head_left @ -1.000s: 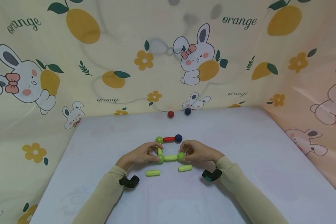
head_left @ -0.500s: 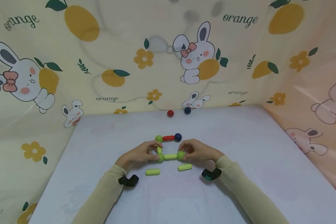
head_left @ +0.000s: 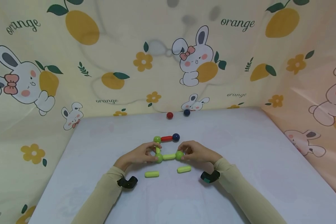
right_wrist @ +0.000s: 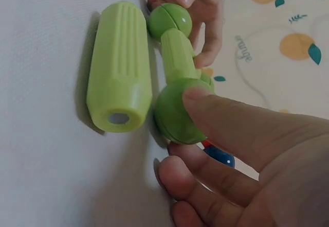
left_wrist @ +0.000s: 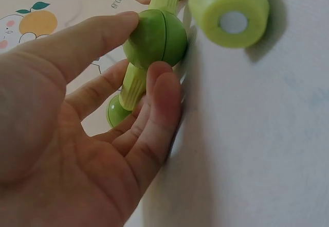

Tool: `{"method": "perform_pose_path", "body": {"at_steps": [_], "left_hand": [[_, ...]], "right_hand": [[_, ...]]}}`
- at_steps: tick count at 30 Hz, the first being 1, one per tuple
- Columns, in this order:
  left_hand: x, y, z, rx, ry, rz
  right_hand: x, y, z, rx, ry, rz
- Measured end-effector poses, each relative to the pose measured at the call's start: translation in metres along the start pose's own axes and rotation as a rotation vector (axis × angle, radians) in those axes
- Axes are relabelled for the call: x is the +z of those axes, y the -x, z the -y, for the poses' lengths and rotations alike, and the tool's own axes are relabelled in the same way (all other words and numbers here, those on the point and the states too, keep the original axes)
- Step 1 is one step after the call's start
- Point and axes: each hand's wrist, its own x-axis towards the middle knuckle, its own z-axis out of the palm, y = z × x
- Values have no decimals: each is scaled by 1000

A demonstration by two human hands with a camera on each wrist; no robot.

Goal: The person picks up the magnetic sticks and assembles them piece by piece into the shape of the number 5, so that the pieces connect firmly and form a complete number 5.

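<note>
Magnetic balls and rods lie joined on the white table. My left hand [head_left: 141, 153] pinches the near-left green ball [head_left: 159, 158] between thumb and fingers. My right hand [head_left: 200, 152] pinches the near-right green ball [head_left: 179, 155]. A yellow-green rod [head_left: 169, 156] links these two balls. From the left ball another yellow-green rod [head_left: 158, 150], partly hidden by my left fingers, runs back to a far green ball [head_left: 157, 139]. A red rod [head_left: 166, 138] joins that ball to a dark blue ball [head_left: 175, 137]. A gap lies between the blue ball and my right hand's green ball.
Two loose yellow-green rods, a left rod [head_left: 152, 174] and a right rod [head_left: 184, 169], lie in front of the joined pieces. A red ball [head_left: 170, 115] and another dark blue ball [head_left: 186, 112] rest at the table's back edge, by the printed cloth [head_left: 114, 56].
The joined pieces have shifted very slightly back, away from the two loose rods, and both hands have moved with them. Each hand keeps its hold. The head view has tilted a little.
</note>
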Motion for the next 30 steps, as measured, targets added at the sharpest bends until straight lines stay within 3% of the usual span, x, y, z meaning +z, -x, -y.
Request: {"method": "perform_pose_path", "body": {"at_steps": [30], "left_hand": [[-3,0,1,-14,9,-18]], "right_hand": [[6,-3,0,50,8,-55]]}}
